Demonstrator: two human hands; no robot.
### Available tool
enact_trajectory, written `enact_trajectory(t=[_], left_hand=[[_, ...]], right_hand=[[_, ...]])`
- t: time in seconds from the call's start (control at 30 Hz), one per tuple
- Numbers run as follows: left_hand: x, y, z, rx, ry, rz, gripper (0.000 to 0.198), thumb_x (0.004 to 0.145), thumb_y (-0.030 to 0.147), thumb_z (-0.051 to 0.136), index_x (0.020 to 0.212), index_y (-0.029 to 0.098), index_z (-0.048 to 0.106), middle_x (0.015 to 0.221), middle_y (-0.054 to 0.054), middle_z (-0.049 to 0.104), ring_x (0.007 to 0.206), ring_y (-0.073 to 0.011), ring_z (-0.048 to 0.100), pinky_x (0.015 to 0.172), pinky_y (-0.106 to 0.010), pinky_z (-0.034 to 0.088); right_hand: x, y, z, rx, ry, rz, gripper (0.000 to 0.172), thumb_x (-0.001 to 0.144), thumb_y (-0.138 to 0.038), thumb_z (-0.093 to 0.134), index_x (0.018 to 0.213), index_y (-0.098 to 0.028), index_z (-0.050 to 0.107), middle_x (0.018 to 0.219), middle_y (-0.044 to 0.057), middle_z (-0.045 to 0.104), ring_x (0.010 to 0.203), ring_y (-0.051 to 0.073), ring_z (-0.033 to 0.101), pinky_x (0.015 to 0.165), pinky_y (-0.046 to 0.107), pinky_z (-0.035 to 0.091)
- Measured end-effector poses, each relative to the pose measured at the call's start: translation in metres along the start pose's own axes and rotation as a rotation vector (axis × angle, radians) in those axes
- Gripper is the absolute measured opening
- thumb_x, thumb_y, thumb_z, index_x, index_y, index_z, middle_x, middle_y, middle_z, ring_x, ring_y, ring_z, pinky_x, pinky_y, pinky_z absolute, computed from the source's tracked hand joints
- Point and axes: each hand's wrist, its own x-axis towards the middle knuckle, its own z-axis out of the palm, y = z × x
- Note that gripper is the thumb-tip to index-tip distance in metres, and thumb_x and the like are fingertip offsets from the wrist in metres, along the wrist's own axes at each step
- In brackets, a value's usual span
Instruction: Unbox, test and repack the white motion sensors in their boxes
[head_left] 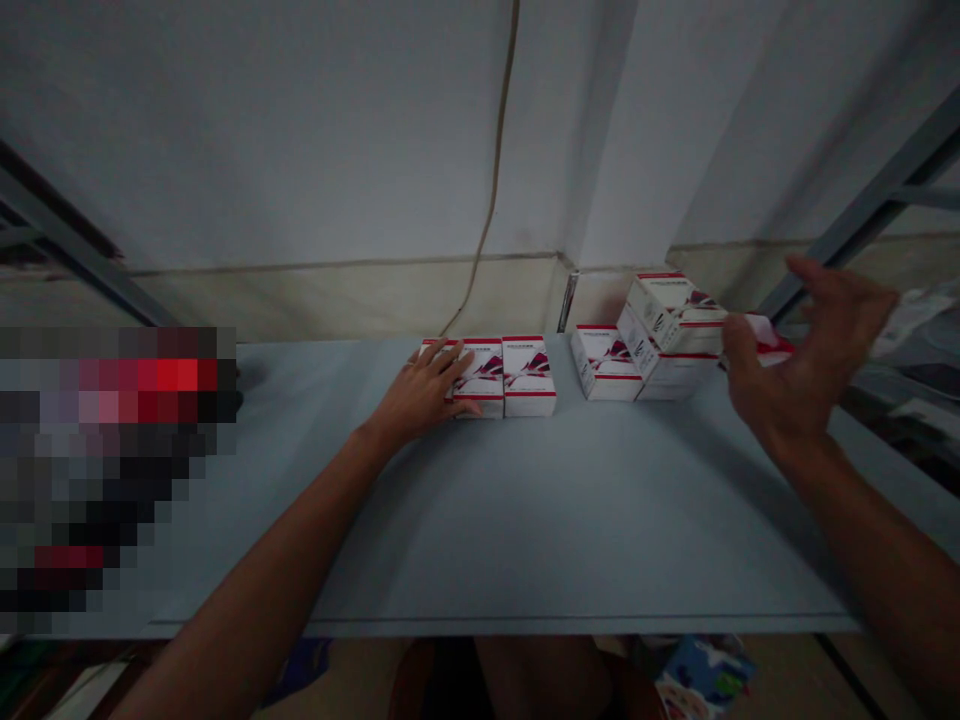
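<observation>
A row of small white cartons with red edges and a dark-red printed pattern lies flat near the wall side of the grey table. My left hand [435, 385] rests on the left part of this row, fingers spread over the cartons. A middle carton [481, 375] shows partly beside the fingers, and the right-end carton [528, 372] is uncovered. To the right, a carton [607, 360] lies against a two-high stack of like cartons [671, 310]. Beside that stack my right hand [814, 350] is raised, thumb and fingers apart. A red-and-white piece [769, 340] shows behind it, partly hidden.
The grey tabletop [525, 520] meets a wall with a hanging cable [495, 170]. Metal frame bars [862, 205] rise at both sides. A pixelated area covers the table's left end. Clear plastic [915, 315] lies at far right; a blue printed package [705, 675] is below the front edge.
</observation>
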Motion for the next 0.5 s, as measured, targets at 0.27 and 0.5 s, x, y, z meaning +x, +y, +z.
enact_trajectory(t=[0.27,0.5], left_hand=[[0.003,0.003,-0.003,-0.028,0.066,-0.001,0.058,0.105,0.053,0.054,0.151,0.018,0.055,0.156,-0.015,0.058,0.150,-0.0334,0.047,0.127,-0.058,0.040],[0.000,0.015,-0.010,-0.023,0.177,-0.042,0.067,0.103,0.062,0.052,0.151,0.016,0.055,0.151,-0.015,0.063,0.154,-0.0450,0.035,0.127,-0.078,0.019]], right_hand=[[-0.011,-0.006,0.014,-0.033,-0.393,0.164,0.064,0.090,-0.060,0.069,0.144,-0.024,0.067,0.136,0.016,0.072,0.126,0.037,0.068,0.107,0.058,0.055],[-0.005,-0.021,-0.006,0.060,-0.301,0.161,0.060,0.099,-0.050,0.062,0.157,-0.045,0.047,0.159,0.001,0.057,0.143,0.033,0.059,0.120,0.060,0.049]])
